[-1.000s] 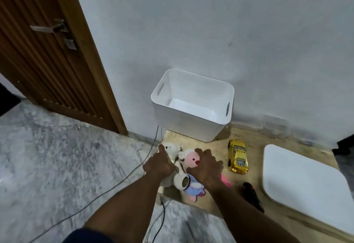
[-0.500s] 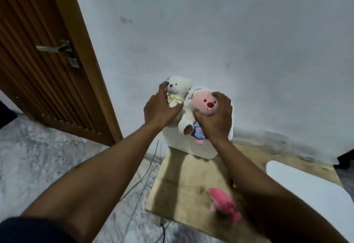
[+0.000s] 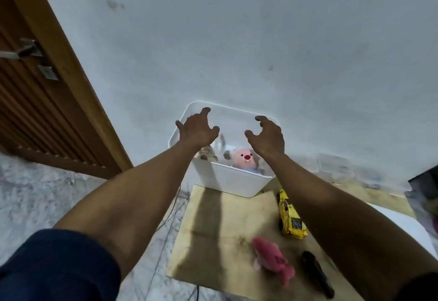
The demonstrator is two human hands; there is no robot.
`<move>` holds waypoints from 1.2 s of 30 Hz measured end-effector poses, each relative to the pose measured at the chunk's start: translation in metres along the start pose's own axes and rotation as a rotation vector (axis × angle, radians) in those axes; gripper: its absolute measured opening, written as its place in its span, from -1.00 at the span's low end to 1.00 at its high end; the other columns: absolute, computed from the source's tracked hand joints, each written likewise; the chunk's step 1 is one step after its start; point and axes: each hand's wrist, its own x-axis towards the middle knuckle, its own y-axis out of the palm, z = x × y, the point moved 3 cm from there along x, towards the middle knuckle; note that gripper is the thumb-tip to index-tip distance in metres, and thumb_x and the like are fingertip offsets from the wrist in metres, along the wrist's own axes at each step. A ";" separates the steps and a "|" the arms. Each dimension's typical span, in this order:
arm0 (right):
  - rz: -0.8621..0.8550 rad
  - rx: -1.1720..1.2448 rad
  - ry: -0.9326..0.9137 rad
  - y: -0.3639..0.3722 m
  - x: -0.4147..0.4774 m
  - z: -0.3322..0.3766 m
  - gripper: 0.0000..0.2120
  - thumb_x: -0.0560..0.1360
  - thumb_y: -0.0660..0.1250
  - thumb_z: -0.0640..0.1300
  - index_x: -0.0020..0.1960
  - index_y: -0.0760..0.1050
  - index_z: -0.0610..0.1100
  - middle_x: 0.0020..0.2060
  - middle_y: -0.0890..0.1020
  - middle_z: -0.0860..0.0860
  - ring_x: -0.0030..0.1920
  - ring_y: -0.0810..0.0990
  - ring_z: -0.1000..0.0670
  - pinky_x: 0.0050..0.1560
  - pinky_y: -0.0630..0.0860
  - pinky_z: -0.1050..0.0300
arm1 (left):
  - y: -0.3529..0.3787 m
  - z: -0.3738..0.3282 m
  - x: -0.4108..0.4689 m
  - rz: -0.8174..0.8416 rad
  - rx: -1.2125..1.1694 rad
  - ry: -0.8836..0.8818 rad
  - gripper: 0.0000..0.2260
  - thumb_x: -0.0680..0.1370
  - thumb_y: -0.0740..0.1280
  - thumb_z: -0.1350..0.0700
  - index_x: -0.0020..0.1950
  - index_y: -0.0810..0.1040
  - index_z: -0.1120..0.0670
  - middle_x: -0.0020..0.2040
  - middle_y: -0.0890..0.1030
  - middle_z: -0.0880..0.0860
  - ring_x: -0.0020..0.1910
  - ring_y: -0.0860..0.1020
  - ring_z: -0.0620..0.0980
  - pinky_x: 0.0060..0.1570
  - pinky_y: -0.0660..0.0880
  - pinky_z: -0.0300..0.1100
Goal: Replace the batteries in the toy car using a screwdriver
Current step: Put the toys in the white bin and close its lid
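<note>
The yellow car [image 3: 291, 217] lies on the wooden board [image 3: 220, 229], just under the right forearm, with a black screwdriver [image 3: 317, 273] and a pink plush [image 3: 272, 260] nearer the camera. Beyond it a white bin [image 3: 233, 179] against the wall holds a pink-faced plush [image 3: 244, 158] and a blurred pale one [image 3: 207, 152]. Left hand [image 3: 198, 130] and right hand [image 3: 267, 136] hover over the bin, fingers spread, both empty.

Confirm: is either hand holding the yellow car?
No. The car lies on the board, while the left hand and right hand hover open and empty above the bin.
</note>
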 end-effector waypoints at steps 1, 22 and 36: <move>-0.018 -0.004 -0.023 -0.005 -0.003 -0.001 -0.52 0.48 0.38 0.04 0.37 0.42 0.04 0.27 0.55 -0.01 0.27 0.51 -0.05 0.21 0.45 0.04 | -0.003 -0.003 -0.003 -0.005 -0.024 0.024 -0.44 0.53 0.31 -0.09 0.51 0.29 -0.06 0.19 0.61 0.07 0.34 0.46 0.14 0.40 0.22 0.20; 0.254 -0.249 -0.018 -0.052 -0.225 -0.221 -0.59 0.39 0.38 -0.10 0.24 0.48 0.00 0.13 0.54 0.03 0.09 0.56 -0.05 -0.03 0.51 0.10 | 0.187 -0.053 -0.243 0.532 0.132 0.574 -0.38 0.31 0.40 -0.28 0.36 0.42 -0.21 0.28 0.47 -0.07 0.28 0.42 0.00 0.17 0.50 -0.01; 0.051 -0.094 -0.101 -0.057 -0.226 -0.202 -0.58 0.28 0.46 -0.16 0.11 0.52 0.05 -0.06 0.59 0.10 -0.17 0.61 0.01 -0.30 0.53 0.21 | 0.155 -0.041 -0.219 0.424 -0.054 0.671 -0.60 0.48 0.39 -0.08 0.32 0.53 -0.14 0.14 0.49 -0.02 0.09 0.47 -0.03 0.01 0.50 -0.14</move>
